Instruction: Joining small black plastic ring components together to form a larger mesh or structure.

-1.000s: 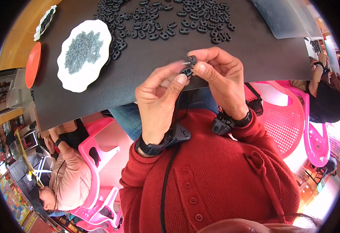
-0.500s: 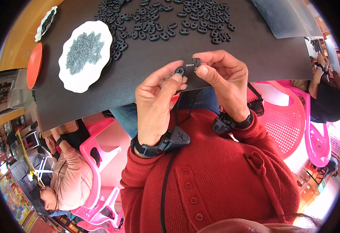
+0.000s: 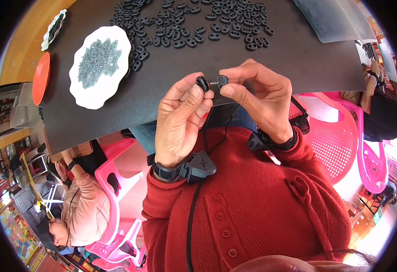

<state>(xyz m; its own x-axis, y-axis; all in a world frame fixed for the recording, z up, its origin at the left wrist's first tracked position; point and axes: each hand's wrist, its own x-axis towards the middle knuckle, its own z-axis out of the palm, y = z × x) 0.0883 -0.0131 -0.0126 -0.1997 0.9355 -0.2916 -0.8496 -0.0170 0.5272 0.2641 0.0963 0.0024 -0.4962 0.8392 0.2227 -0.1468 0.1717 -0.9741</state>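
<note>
My left hand (image 3: 182, 120) pinches a small black plastic piece (image 3: 202, 83) between thumb and fingertips. My right hand (image 3: 257, 97) pinches a second small black piece (image 3: 222, 80) just to its right. A short metal spring (image 3: 213, 83) spans the gap between the two pieces. Both hands hover above the near edge of the black mat (image 3: 171, 77), close to my chest. Each wrist carries a black strap with a small device.
A white scalloped dish (image 3: 83, 93) of small grey springs sits left on the mat. Several loose black oval pieces (image 3: 194, 25) are scattered at the far side. An orange disc (image 3: 40, 78) lies further left. Pink plastic chairs (image 3: 343, 140) and other seated people surround the table.
The two black pieces were pressed together in my fingertips; now my hands have drawn them slightly apart, exposing the spring between them.
</note>
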